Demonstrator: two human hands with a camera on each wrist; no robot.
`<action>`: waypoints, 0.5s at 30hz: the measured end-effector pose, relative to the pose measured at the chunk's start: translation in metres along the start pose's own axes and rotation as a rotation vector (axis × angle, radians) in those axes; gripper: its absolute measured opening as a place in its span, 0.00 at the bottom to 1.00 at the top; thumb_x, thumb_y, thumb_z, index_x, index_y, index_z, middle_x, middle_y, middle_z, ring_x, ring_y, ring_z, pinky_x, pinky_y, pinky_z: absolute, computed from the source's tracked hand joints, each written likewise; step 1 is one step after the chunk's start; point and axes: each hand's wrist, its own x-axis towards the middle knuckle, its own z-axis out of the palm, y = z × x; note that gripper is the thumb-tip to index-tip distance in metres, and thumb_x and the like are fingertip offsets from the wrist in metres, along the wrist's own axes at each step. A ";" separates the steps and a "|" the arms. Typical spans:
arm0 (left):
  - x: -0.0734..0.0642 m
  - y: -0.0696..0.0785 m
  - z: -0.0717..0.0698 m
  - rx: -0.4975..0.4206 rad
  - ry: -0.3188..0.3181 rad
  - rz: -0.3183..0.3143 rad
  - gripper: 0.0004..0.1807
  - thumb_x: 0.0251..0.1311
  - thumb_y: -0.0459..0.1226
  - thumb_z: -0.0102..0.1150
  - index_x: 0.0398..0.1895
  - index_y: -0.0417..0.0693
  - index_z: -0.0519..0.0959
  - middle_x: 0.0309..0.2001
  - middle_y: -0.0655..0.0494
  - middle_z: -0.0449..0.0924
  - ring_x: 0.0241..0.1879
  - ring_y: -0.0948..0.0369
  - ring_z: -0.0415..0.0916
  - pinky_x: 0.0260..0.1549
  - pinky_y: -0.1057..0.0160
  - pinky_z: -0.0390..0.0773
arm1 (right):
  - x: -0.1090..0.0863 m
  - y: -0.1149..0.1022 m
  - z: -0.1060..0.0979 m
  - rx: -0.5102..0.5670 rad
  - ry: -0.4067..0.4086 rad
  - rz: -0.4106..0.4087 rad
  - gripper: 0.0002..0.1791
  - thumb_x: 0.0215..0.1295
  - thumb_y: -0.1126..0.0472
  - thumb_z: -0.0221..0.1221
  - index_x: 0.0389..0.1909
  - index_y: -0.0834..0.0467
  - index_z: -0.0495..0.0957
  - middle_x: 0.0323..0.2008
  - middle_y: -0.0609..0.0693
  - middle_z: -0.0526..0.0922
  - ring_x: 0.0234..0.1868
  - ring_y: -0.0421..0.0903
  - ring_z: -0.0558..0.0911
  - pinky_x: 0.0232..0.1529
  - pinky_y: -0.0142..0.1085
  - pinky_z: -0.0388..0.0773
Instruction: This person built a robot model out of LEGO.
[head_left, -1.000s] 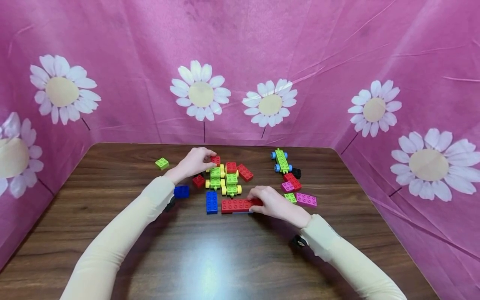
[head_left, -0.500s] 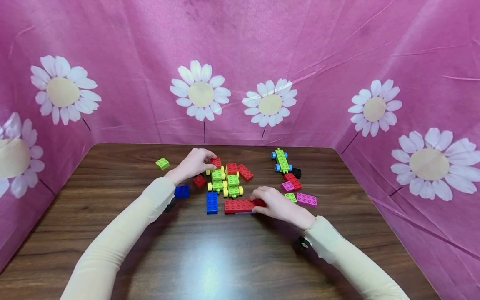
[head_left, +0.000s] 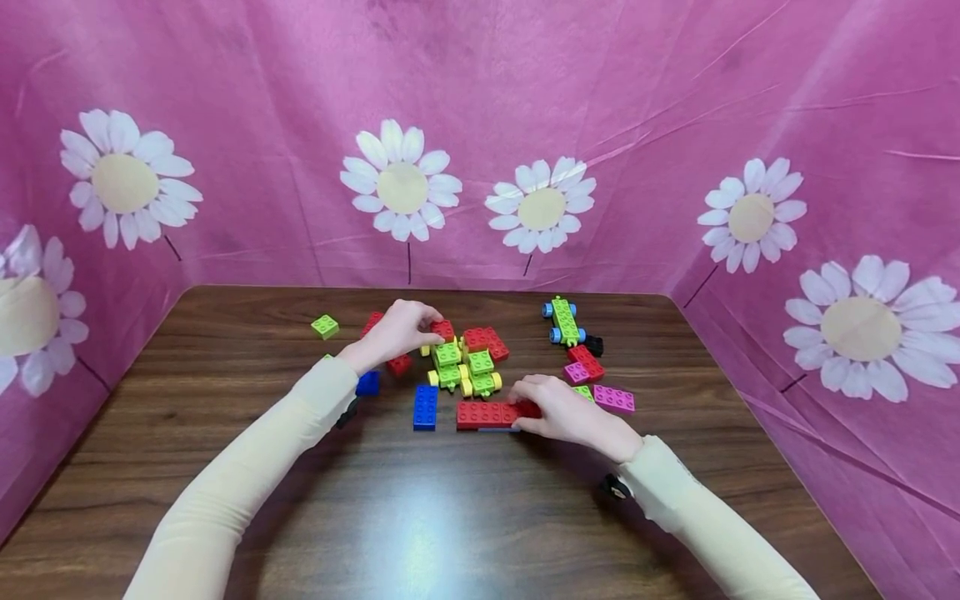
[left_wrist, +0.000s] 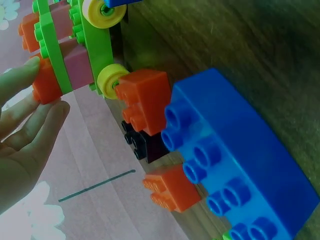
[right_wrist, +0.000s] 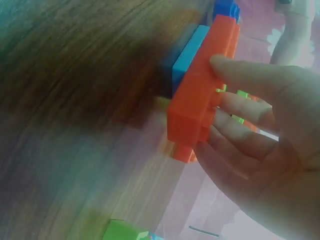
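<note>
While the right hand [head_left: 558,412] pinches the right end of a long red bar [head_left: 480,415], thumb on one side and fingers on the other, the left hand [head_left: 397,329] is beyond that bar and to its left. It pinches a small red brick [head_left: 443,331] between thumb and fingertips, at the far end of a green vehicle with yellow wheels [head_left: 447,357]. Seen from the left wrist, a pink brick [left_wrist: 75,62] is sandwiched between this vehicle's green parts. A similar yellow-wheeled vehicle [head_left: 481,365] stands just behind the bar — right beside the first one. Under the bar shows a light-blue piece [right_wrist: 190,55]; whether it touches the table, I cannot tell.

Just left of the bar lies a blue brick [head_left: 425,407], its studs upward. Farther left and back, a lime brick [head_left: 325,326] lies well apart on the wooden table [head_left: 360,508]. To the bar's right and behind it is a blue-wheeled chassis [head_left: 564,321], with a black piece [head_left: 594,345] near its closer end — and nearer the bar's level, also right, a magenta brick [head_left: 614,398].
</note>
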 end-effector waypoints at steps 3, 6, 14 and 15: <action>-0.001 0.002 0.000 -0.001 0.005 0.015 0.19 0.58 0.40 0.69 0.49 0.36 0.84 0.44 0.42 0.87 0.43 0.52 0.83 0.48 0.52 0.82 | 0.000 -0.001 0.000 -0.003 -0.030 0.018 0.21 0.57 0.52 0.71 0.49 0.57 0.82 0.43 0.49 0.86 0.44 0.43 0.83 0.48 0.38 0.83; -0.001 0.003 0.002 0.003 0.004 0.026 0.19 0.58 0.40 0.70 0.49 0.36 0.84 0.44 0.43 0.88 0.42 0.52 0.83 0.47 0.53 0.83 | 0.000 -0.002 0.001 -0.014 -0.057 0.035 0.22 0.59 0.51 0.70 0.52 0.56 0.82 0.46 0.49 0.86 0.46 0.42 0.83 0.51 0.39 0.83; 0.002 0.010 0.009 -0.011 -0.006 0.022 0.20 0.58 0.40 0.70 0.49 0.37 0.84 0.43 0.44 0.88 0.41 0.53 0.83 0.45 0.54 0.82 | -0.009 0.002 -0.004 -0.036 -0.056 0.012 0.18 0.58 0.56 0.70 0.49 0.57 0.83 0.44 0.49 0.85 0.45 0.43 0.84 0.48 0.39 0.83; 0.003 0.011 0.010 -0.009 -0.004 0.031 0.20 0.57 0.40 0.70 0.49 0.37 0.84 0.42 0.44 0.88 0.40 0.53 0.83 0.45 0.54 0.82 | -0.011 0.002 -0.004 -0.044 -0.054 0.002 0.18 0.58 0.56 0.70 0.49 0.57 0.83 0.44 0.49 0.85 0.45 0.43 0.84 0.48 0.40 0.83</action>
